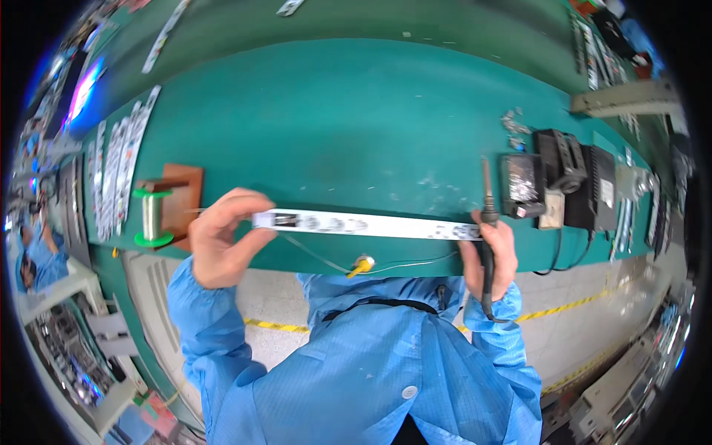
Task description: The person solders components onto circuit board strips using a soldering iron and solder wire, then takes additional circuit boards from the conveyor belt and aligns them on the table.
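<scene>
A long white circuit board strip (400, 226) with dark components is held level above the green bench. Thumb and fingers of my left hand (226, 237) pinch its left end. At its right end, my right hand (498, 256) grips the strip and also holds a soldering iron (486, 196), tip pointing away from me and cord trailing down. A thin wire runs below the strip, with a yellow clip-like piece (361, 265) at the bench edge. Close to my left hand stands a solder wire spool (152, 219) with green flanges on a brown wooden holder (191, 178).
More white strips (122, 163) lie in a row at the left. On the right are a dark open-topped box (523, 182), an iron stand (565, 163), a black power unit (599, 189) and small metal bits (514, 130). A grey bar (623, 98) juts in at upper right.
</scene>
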The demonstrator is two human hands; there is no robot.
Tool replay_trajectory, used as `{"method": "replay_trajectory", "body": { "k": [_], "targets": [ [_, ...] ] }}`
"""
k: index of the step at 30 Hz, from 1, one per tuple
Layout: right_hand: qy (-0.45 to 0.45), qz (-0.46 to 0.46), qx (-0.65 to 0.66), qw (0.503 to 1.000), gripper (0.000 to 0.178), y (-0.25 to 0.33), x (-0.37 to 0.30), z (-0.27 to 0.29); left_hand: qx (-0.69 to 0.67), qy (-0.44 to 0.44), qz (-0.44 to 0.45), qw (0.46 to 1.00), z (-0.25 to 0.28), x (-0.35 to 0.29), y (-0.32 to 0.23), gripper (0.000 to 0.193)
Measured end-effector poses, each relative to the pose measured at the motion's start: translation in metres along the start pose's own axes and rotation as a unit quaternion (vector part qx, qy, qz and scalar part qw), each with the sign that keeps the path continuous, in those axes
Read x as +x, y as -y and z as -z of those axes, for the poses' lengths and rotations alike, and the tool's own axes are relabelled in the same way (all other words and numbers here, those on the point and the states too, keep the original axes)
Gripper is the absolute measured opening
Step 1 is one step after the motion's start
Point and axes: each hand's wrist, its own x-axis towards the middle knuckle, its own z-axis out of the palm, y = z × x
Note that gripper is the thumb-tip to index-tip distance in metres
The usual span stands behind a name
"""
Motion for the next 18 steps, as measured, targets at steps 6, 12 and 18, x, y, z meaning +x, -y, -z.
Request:
{"method": "replay_trajectory", "body": {
  "k": [6,12,18],
  "targets": [
    [-0.022,-0.008,0.092,0.995,0.067,0.013,0.015,0.007,-0.119,-0.040,0.019,0.992,0.016,-0.004,0.016,0.033],
    [-0.045,-0.004,0.122,0.992,0.071,0.016,0.020,0.019,-0.189,-0.040,0.026,0.981,0.016,0.006,0.028,0.038],
    [-0.054,-0.030,0.177,0.982,0.072,0.015,0.017,0.024,-0.212,-0.034,0.018,0.977,0.013,0.011,0.021,0.042]
  ]
}}
